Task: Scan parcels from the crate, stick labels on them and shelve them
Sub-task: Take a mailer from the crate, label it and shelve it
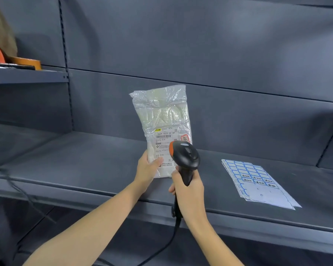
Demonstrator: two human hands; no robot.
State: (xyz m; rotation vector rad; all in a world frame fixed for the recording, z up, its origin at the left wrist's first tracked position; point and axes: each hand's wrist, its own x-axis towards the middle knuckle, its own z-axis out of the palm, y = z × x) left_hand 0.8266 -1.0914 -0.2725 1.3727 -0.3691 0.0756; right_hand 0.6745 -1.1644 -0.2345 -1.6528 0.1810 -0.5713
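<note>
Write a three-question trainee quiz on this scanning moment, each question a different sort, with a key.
1. True or false: the left hand holds the parcel upright by its lower end.
2. Which thing does the right hand grip? A) label sheets B) scanner C) scissors
3. Fill in: the label sheets lie flat on the ___, to the right of the parcel.

Key
1. True: the left hand grips its lower edge.
2. B: the scanner, its head in front of the parcel's shipping label.
3. shelf.
</note>
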